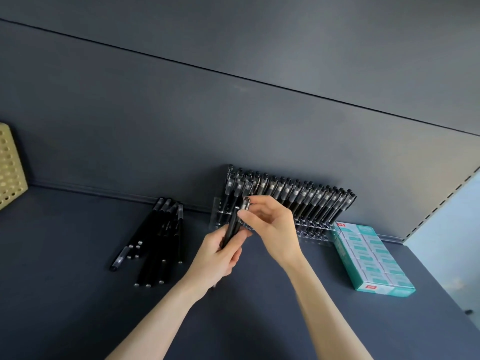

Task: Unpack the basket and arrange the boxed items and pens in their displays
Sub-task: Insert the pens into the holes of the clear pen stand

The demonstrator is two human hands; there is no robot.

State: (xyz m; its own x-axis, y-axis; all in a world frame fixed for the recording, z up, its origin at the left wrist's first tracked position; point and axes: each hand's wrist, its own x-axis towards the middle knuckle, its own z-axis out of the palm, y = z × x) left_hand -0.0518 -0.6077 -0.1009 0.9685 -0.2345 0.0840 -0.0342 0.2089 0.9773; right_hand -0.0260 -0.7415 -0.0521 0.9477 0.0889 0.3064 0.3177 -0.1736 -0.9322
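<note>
Head view showed the left hand (218, 255) curled round a slim black pen (233, 224), while the right hand (272, 224) pinched its glossy top end between thumb and fingertips, just in front of the clear acrylic display (320, 233). The display's stepped holes held a dense row of upright pens (311, 201) against the far panel (181, 113). Loose pens (158, 237) lay heaped to the left on the matte dark-grey shelf (78, 294). A rectangular teal box (374, 258) sat right of the display, and a beige perforated basket (10, 165) at far left.
</note>
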